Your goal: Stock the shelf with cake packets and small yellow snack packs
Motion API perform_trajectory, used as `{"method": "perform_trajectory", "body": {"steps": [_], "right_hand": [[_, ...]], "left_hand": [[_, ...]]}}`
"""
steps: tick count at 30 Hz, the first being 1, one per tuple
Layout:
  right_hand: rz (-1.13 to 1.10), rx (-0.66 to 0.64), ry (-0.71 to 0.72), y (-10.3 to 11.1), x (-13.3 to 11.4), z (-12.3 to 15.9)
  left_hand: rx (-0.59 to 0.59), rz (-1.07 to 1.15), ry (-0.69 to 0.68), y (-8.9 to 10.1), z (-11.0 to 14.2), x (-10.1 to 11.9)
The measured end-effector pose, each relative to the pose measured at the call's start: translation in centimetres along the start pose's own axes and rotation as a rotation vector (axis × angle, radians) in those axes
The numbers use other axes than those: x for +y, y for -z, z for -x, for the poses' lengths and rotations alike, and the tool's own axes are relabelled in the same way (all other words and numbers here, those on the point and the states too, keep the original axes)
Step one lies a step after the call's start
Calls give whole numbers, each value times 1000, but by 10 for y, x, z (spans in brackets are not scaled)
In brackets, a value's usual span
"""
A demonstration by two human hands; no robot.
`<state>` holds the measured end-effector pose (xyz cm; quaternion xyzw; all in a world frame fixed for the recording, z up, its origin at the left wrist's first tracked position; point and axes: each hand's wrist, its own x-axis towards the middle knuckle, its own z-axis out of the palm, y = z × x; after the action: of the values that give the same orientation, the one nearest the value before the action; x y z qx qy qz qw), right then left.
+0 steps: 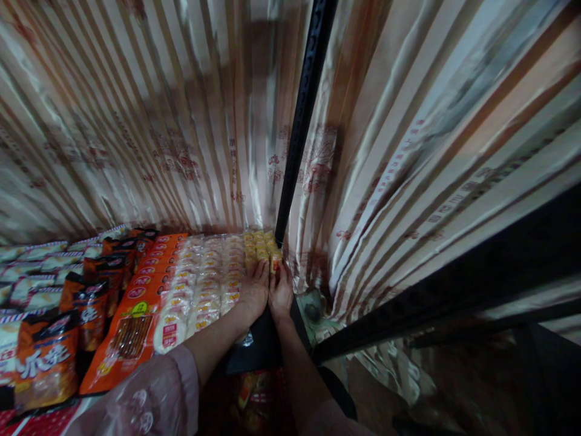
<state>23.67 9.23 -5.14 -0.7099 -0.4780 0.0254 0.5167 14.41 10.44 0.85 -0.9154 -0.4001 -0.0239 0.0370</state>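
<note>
My left hand (255, 289) reaches forward with its fingers stretched out, their tips against the near end of the rows of small yellow snack packets (259, 243). Right beside it, my right hand (281, 292) has its fingers closed about a small yellow packet (275, 261) with a red mark, at the right end of those rows. Clear-wrapped round white crackers (169, 327) stand in several rows just left of my left hand. Parts of the yellow packets are hidden behind my fingers.
An orange snack pack (122, 339), orange-black bags (48, 363) and white bags (36, 281) fill the shelf's left. A black upright post (302, 115) rises behind my hands. The dark shelf (254, 354) ends at right. A black bar (408, 290) slants beyond; patterned curtains (200, 109) hang behind.
</note>
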Motion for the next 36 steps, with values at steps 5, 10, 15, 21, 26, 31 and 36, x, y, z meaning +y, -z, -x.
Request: {"method": "perform_trajectory", "body": {"steps": [5, 10, 15, 21, 26, 31, 36], "right_hand": [[-45, -43, 13, -1, 3, -1], [-76, -31, 35, -2, 6, -2], [-92, -30, 24, -3, 8, -1], [-182, -51, 12, -2, 10, -3], [-147, -63, 18, -2, 10, -3], [-99, -21, -8, -2, 11, -1], [-113, 10, -12, -1, 10, 1]], "left_hand": [[-13, -23, 0, 8, 1, 2], [-9, 1, 26, 7, 1, 2], [44, 39, 7, 6, -1, 3], [166, 58, -25, 11, -8, 5], [66, 37, -9, 8, -12, 8], [93, 16, -22, 7, -11, 10], [75, -5, -42, 10, -10, 11]]}}
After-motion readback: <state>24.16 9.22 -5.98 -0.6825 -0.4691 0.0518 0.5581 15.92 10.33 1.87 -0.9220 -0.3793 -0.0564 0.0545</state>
